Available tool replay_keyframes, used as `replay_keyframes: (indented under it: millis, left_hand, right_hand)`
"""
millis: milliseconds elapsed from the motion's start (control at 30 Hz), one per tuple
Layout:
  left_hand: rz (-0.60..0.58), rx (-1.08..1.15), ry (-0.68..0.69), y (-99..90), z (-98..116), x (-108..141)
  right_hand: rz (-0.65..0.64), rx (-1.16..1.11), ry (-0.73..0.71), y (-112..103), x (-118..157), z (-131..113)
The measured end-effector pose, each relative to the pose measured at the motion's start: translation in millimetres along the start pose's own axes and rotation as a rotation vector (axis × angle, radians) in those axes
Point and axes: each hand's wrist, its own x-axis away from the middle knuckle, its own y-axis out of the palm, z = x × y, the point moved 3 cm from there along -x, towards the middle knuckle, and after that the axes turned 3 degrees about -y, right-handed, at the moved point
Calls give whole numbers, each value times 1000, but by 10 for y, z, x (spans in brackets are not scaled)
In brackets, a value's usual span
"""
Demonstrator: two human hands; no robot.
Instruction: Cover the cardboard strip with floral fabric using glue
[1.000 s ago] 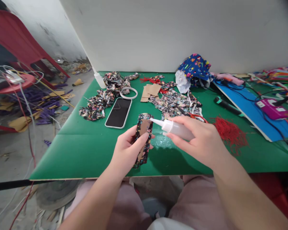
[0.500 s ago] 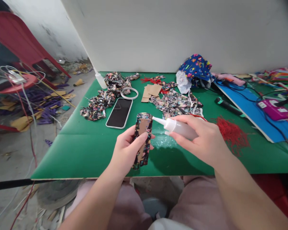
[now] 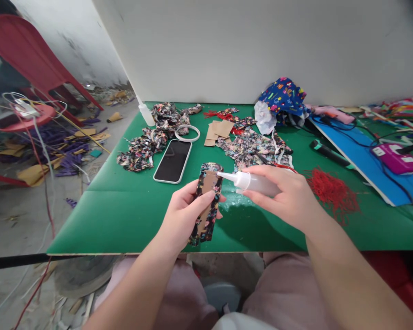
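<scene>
My left hand (image 3: pixel 187 208) grips a flat cardboard strip (image 3: pixel 209 182) with dark floral fabric (image 3: pixel 214 214) folded around its edges, the thumb lying across it. In my right hand (image 3: pixel 284 192) is a translucent squeeze bottle (image 3: pixel 258 183), held sideways. Its thin white nozzle points left, and the tip is at the upper part of the strip, over the fabric edge. Whether anything comes out of the tip is too small to tell. Both hands are above the front of the green table (image 3: pixel 124 220).
Behind my hands lie a phone (image 3: pixel 173 161), a white ring (image 3: pixel 187 133), cardboard pieces (image 3: pixel 218 131) and floral fabric (image 3: pixel 254 146). A second bottle (image 3: pixel 146 114) stands back left. To the right are red threads (image 3: pixel 333 192), a black-handled tool (image 3: pixel 330 153) and a blue board (image 3: pixel 357 160).
The fabric-edged strip has shifted slightly right and tilted more in my left hand. The nozzle tip, before at its upper right corner, now lies further in over the strip.
</scene>
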Motion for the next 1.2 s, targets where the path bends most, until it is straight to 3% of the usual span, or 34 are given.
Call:
replay_keyframes:
  millis: [233,533,767,1033,1200]
  left_hand:
    - [-8,-65,-12,23,-19,-8]
    - [-13,-16,-35,21,-26,-31]
    - [-17,-66,-57,41,-50,-36]
    - [27,-73,-32,8,-29,-38]
    - [-3,-142,-13,41,-60,-39]
  right_hand:
    - [-42,-41,-5,69,-7,-36]
    - [-28,35,-3,-6,10,92]
    - [-23,-18,-18,91,-8,-5]
    - [-8,44,27,-39,5,41]
    - [-18,-13,-6,46,0,-61]
